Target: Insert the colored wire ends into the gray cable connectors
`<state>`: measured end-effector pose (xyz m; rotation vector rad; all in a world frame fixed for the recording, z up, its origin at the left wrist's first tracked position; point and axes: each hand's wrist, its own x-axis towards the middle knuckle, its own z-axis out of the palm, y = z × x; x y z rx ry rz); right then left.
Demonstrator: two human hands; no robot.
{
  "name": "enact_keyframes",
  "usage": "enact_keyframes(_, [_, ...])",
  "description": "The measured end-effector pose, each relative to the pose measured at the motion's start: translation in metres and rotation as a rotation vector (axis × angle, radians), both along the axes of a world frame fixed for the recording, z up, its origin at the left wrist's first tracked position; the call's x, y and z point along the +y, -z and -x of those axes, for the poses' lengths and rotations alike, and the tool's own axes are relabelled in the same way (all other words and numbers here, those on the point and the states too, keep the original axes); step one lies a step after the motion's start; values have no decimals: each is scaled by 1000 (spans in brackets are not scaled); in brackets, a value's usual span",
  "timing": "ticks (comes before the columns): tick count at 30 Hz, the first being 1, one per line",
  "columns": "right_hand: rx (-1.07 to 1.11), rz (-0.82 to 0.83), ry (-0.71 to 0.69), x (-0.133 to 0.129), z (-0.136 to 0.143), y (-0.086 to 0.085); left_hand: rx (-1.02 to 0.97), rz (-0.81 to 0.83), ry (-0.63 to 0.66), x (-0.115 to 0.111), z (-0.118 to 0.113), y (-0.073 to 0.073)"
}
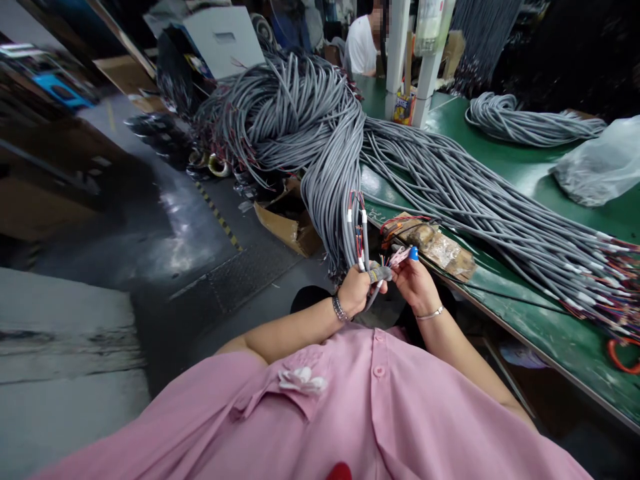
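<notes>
My left hand (354, 292) is closed round a few grey cables (366, 248). Their ends carry white bands and bared thin wires (359, 235) in red, blue and other colours. A grey wrapping covers one finger of that hand. Close beside it, my right hand (419, 288) has its fingertips pinched near a short fan of coloured wires (384, 260). A blue cover (413, 253) sits on one of its fingertips. Something small and pinkish (399, 256) shows at the pinch, too small to name.
A large heap of grey cables (295, 107) hangs over the bench's left end. More cables (480, 193) lie along the green bench (530, 347). A taped wooden block (440, 247), a cable coil (530, 123) and a plastic bag (603, 163) rest there. A cardboard box (287, 223) stands below. Another person (361, 45) is behind.
</notes>
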<state>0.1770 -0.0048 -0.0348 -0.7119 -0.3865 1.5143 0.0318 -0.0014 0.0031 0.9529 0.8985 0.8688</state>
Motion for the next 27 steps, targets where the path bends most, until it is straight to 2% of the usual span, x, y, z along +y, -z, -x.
enact_keyframes(7, [5,-6,38,3,2,6,25,25,21,1,0,3])
enact_keyframes(13, [-13,19,-103,-4,-3,0,15,-11,35,-3,7,4])
enact_keyframes(17, [-155,42,-291,-15,-11,-4,35,-56,56,-6,14,7])
enact_keyframes(19, [-236,22,-330,-21,-12,-5,61,-73,68,-8,16,9])
enact_keyframes(23, [-424,-46,-266,-29,-6,-7,134,-139,124,-9,20,14])
enact_keyframes(27, [-536,-110,-255,-32,4,-11,273,-169,269,-9,23,17])
